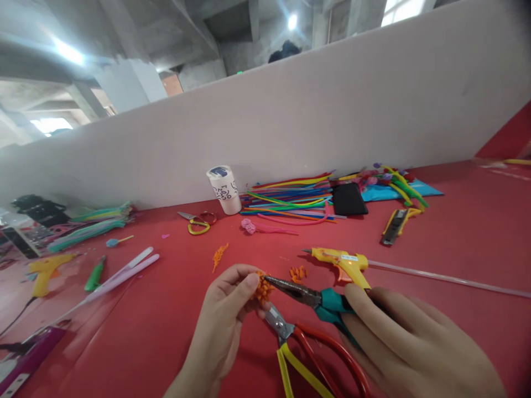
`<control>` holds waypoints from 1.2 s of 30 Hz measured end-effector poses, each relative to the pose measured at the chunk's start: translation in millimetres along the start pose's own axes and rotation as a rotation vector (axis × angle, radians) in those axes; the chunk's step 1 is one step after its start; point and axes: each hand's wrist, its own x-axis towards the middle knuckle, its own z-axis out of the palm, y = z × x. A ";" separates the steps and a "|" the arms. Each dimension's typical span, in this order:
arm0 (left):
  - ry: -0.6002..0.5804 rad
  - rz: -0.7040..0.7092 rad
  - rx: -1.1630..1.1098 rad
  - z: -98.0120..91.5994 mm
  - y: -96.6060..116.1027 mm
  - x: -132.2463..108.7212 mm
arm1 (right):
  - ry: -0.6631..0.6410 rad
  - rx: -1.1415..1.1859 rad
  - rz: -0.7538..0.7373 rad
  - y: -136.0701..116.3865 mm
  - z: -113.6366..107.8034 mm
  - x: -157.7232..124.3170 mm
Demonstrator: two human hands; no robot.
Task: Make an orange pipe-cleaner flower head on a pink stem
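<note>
Near the lower centre, the left hand (228, 301) pinches an orange cluster (264, 289); lower right, the right hand (410, 337) clasps pliers (309, 296) touching it.

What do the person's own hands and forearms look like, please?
Both hands are bare, without gloves. On the left hand no ring shows, and no sleeve, watch or bracelet on its visible wrist. The right hand shows no ring either.

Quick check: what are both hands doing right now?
Left hand: closed, pinching the textured orange cluster.
Right hand: closed around the teal-handled needle-nose pliers.
</note>
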 end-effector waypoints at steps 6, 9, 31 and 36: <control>-0.007 0.002 -0.016 -0.3 0.1 0.9 | -0.022 -0.011 -0.018 0.4 -1.2 1.7; -0.017 0.016 -0.043 0.0 0.9 0.4 | -0.036 0.011 0.004 0.4 0.1 -2.2; 0.007 0.071 -0.092 -4.8 0.3 5.1 | 0.087 0.198 0.149 5.9 1.6 4.7; 0.004 0.056 -0.052 -3.9 1.2 3.6 | 0.068 0.280 0.178 4.5 3.6 0.6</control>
